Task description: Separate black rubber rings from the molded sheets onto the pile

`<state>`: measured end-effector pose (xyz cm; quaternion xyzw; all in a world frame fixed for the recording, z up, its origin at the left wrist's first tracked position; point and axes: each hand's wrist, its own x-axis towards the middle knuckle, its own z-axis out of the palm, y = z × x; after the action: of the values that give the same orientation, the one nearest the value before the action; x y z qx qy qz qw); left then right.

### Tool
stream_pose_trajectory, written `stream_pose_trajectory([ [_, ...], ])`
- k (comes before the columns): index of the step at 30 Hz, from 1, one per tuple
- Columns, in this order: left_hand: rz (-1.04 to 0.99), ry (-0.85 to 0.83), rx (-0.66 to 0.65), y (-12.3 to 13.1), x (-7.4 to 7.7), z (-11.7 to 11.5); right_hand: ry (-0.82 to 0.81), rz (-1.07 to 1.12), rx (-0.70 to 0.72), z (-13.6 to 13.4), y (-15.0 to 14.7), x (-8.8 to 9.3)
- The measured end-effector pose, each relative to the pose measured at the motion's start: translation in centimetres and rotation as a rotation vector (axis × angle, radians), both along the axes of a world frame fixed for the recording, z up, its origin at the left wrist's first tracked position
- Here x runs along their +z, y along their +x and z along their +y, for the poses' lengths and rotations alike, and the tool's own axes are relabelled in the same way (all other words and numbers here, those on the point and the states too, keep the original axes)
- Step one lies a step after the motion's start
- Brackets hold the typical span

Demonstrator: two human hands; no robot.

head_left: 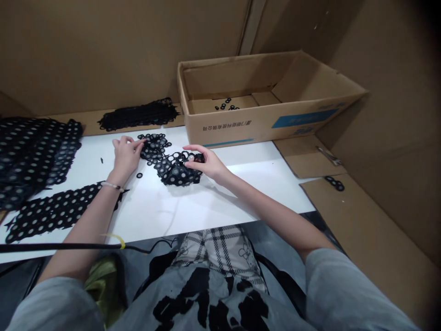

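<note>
My left hand (126, 155) pinches thumb and finger together at the edge of a pile of small black rings (154, 146); whatever lies between the fingertips is too small to make out. My right hand (208, 162) curves its thumb and fingers around the right end of a crumpled black sheet full of round holes (179, 174). This sheet touches the ring pile, and some rings overlap its upper left edge. One loose black ring (139, 175) lies on the white tabletop (220, 202) by my left wrist.
Several black rings (227, 105) lie inside an open cardboard box (223, 128) at the back. More holed sheets (51, 211) lie at left, beside a large dotted stack (31, 151). A dark bundle (138, 115) rests behind. A black cable (69, 247) crosses the front left. Cardboard walls surround the table.
</note>
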<state>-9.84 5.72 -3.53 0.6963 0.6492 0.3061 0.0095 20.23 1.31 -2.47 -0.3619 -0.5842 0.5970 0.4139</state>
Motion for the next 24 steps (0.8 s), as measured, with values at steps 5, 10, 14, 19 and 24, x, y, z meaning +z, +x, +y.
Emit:
stream_pose_trajectory([
  [5, 0.026, 0.182, -0.075, 3.6, 1.4, -2.0, -0.043, -0.038, -0.062, -0.2, -0.2, 0.0],
  [10, -0.047, 0.054, -0.621, 9.3, 3.8, -6.8, -0.058, -0.001, -0.032, -0.5, -0.7, -0.3],
  [14, -0.081, -0.085, -0.555, 11.0, 3.3, -8.0, -0.091, 0.060, 0.086, -0.6, -0.5, -0.1],
  [19, -0.032, -0.166, -0.607, 9.8, 3.4, -7.1, -0.043, 0.027, 0.143, -0.5, 0.0, 0.1],
  [24, 0.033, -0.174, -0.717, 9.5, 4.1, -7.1, -0.053, 0.072, 0.202, -0.8, -0.2, 0.1],
])
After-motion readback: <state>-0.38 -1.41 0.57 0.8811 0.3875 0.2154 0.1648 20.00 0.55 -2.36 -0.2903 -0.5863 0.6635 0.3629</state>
